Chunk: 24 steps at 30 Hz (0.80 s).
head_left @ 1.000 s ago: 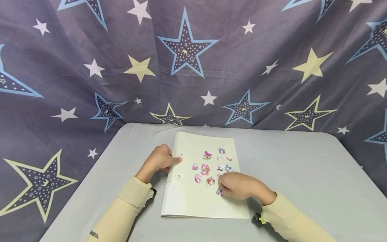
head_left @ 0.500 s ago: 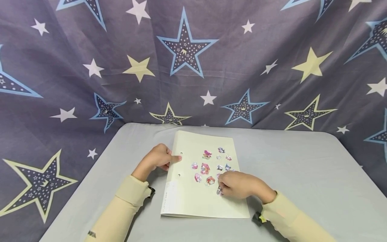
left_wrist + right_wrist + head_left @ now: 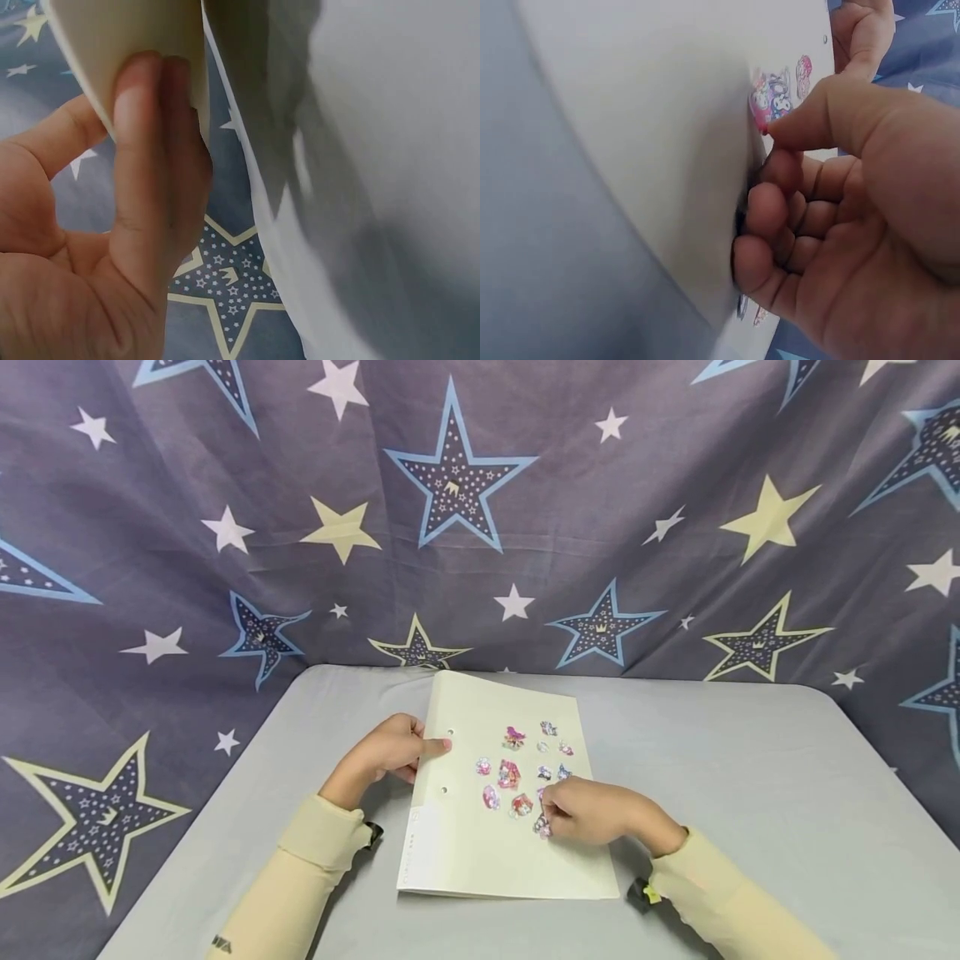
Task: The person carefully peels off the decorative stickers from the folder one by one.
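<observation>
A cream file folder point(image 3: 480, 860) with two punched holes lies on the table, its left edge raised a little. Shiny character stickers point(image 3: 509, 774) are scattered over its cover. My left hand point(image 3: 388, 749) grips that left edge, thumb on the cover and fingers underneath; the left wrist view shows the fingers point(image 3: 139, 150) behind the folder's edge. Low on the cover, my right hand point(image 3: 592, 810) has curled fingers and pinches the edge of a pink and purple sticker point(image 3: 771, 97) between thumb and forefinger. Its other fingers rest against the cover. The palm hides part of the sticker group.
A grey cloth covers the table point(image 3: 720, 760). Behind it hangs a dark curtain point(image 3: 555, 510) printed with stars, reaching down the left side too. A dark wrist strap point(image 3: 641, 895) sits under the right sleeve.
The left hand has raised the folder's left edge slightly, and its far corner sits higher. The right hand has shifted up slightly and keeps its pinch.
</observation>
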Each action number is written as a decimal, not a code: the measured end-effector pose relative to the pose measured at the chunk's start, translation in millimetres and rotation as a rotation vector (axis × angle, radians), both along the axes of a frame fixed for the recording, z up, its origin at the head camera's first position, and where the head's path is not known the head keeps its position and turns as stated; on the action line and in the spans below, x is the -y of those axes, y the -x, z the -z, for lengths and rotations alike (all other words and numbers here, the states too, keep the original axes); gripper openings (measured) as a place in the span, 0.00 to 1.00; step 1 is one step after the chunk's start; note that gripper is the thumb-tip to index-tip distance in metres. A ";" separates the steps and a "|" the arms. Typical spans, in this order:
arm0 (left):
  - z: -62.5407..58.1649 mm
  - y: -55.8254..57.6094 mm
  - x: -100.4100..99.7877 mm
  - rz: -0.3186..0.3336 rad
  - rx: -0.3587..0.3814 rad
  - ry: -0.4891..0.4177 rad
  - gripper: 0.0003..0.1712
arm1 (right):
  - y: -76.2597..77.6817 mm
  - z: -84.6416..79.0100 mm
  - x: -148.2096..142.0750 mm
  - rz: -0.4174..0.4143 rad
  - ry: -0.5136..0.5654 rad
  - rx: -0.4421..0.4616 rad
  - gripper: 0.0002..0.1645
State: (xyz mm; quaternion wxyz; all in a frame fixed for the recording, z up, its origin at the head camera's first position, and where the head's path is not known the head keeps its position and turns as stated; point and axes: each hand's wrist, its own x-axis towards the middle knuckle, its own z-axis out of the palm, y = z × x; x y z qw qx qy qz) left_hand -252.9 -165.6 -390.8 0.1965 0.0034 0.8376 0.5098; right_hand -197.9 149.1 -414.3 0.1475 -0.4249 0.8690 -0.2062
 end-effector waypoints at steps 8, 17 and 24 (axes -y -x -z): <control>-3.8 0.4 -1.5 -0.028 -0.057 0.007 0.22 | 7.7 -8.9 -9.1 0.025 0.076 0.004 0.14; -6.9 0.6 -3.3 -0.052 -0.094 -0.018 0.22 | 14.7 -23.2 -27.3 0.115 0.097 0.040 0.12; -10.0 -0.4 -5.8 -0.059 -0.101 -0.036 0.22 | 26.3 -25.3 -51.0 0.227 0.076 0.027 0.11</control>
